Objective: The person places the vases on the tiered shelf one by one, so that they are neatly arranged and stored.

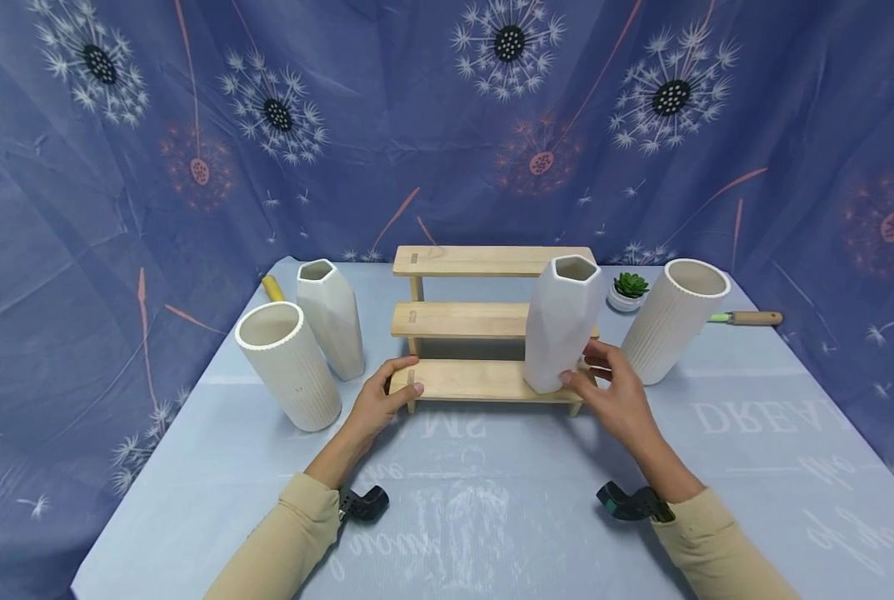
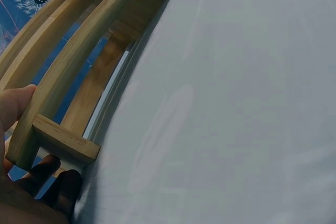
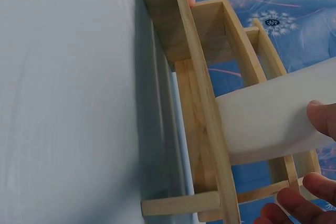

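A three-tier wooden display stand (image 1: 465, 382) is on the table, and my left hand (image 1: 377, 402) grips the left end of its lowest step. The thumb lies on top, with dark fingers (image 2: 68, 184) beside and below the end in the left wrist view. On the right part of that step stands a white faceted vase (image 1: 562, 321), its mouth up. My right hand (image 1: 617, 396) is at the vase's base, thumb against its lower front. In the right wrist view the other fingers (image 3: 299, 203) are spread apart below the vase (image 3: 273, 121).
A ribbed white vase (image 1: 289, 367) and another faceted vase (image 1: 332, 321) stand left of the stand. To the right are a second ribbed vase (image 1: 675, 321), a potted succulent (image 1: 628, 292) and a wooden-handled tool (image 1: 754, 318). A yellow handle (image 1: 272, 288) shows behind the left vases.
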### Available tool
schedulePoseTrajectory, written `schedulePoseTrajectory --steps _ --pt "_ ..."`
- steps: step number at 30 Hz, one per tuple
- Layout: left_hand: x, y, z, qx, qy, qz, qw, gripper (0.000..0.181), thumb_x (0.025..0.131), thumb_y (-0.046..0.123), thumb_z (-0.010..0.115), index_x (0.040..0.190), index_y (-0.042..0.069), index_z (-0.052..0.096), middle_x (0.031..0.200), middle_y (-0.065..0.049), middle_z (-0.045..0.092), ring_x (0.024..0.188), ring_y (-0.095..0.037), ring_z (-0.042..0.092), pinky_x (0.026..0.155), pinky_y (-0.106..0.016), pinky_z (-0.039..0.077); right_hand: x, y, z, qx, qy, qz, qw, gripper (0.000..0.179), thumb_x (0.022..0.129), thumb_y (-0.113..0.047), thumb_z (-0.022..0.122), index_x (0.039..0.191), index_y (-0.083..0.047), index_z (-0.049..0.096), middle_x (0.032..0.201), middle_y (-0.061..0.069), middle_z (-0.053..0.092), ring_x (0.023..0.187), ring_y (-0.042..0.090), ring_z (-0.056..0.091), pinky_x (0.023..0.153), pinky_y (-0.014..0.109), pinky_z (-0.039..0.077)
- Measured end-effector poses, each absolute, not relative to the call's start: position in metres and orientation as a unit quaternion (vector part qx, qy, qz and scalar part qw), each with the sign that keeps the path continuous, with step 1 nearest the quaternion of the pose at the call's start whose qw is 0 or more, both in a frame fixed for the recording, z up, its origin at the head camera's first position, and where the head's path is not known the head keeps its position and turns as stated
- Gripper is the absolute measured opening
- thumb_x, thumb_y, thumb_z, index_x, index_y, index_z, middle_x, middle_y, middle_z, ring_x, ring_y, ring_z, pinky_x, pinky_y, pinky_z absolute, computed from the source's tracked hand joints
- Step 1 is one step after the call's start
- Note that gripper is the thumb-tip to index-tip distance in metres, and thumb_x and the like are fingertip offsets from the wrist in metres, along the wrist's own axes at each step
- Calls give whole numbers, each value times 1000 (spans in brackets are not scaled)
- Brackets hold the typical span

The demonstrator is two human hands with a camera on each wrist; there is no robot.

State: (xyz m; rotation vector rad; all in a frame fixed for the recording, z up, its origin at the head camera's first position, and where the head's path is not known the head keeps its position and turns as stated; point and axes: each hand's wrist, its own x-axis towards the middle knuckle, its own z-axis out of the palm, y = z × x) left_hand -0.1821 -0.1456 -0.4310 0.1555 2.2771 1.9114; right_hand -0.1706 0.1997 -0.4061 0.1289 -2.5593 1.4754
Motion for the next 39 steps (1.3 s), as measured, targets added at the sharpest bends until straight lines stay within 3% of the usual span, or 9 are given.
schedulePoseTrajectory --steps 6,16,29,31,36,39 --pt "-189 -148 -446 59 760 643 74 52 90 21 65 137 15 46 139 -13 44 116 -22 48 84 -18 43 -172 204 -408 49 -863 488 121 55 85 -25 69 130 -2 47 131 19 50 118 34 49 99 50 37" --pt "-179 -143 -423 49 771 629 85 52 91 15 62 139 8 43 139 -16 44 115 -21 48 87 -21 42 -174 217 -415 55 -878 452 146 46 88 -26 66 125 -1 54 125 17 55 115 30 51 94 38 38" --pt "-178 -144 -423 54 765 636 89 52 91 14 61 140 8 42 140 -17 43 115 -22 47 85 -19 43 -178 232 -423 66 -882 457 94 47 91 -27 62 127 1 53 126 21 51 115 38 50 96 54 41" --pt "-178 -144 -424 53 764 637 90 52 91 14 61 140 8 42 140 -17 42 116 -22 47 84 -18 43 -179 233 -425 71 -883 456 85 47 92 -27 62 128 0 53 127 21 50 114 37 50 94 51 43" --pt "-178 -145 -424 53 764 637 90 53 92 14 61 140 8 42 139 -17 43 113 -21 48 83 -19 44 -182 237 -429 85 -887 451 55 48 92 -28 61 132 -3 51 129 19 50 113 34 52 90 25 44" --pt "-178 -145 -424 53 765 635 91 53 92 15 61 140 8 42 139 -17 44 113 -21 48 83 -19 44 -183 238 -431 91 -886 452 40 49 92 -29 61 133 -4 51 130 19 51 114 34 53 91 26 44"
